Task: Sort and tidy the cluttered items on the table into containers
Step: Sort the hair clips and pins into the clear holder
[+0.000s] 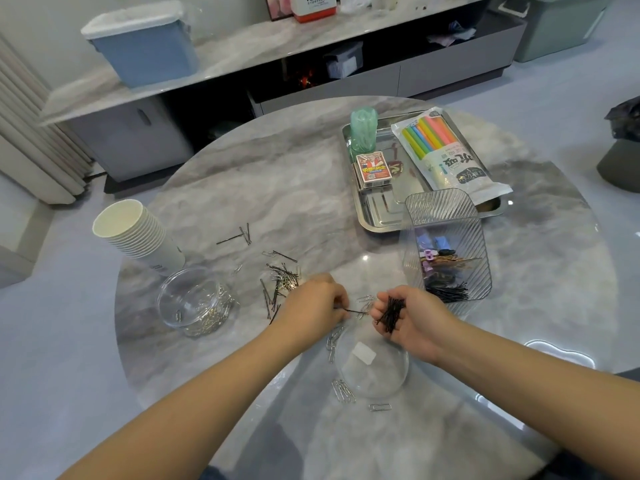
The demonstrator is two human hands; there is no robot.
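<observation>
My right hand [412, 320] is cupped palm-up around a bundle of black hairpins [392, 311]. My left hand [311, 303] pinches a single black hairpin [356, 312] and holds it just left of that bundle. Loose hairpins [282, 282] lie scattered on the table to the left of my left hand. Silver paper clips [343, 391] lie near the table's front. A clear ribbed bin [446, 251] behind my right hand holds black hairpins and coloured clips. A round clear jar [195, 301] at the left holds silver paper clips.
A clear round lid [372, 365] lies under my wrists. A stack of paper cups [138, 233] lies tilted at the left. A steel tray [381, 216] at the back right carries a card box, a green roll and a pack of coloured sticks.
</observation>
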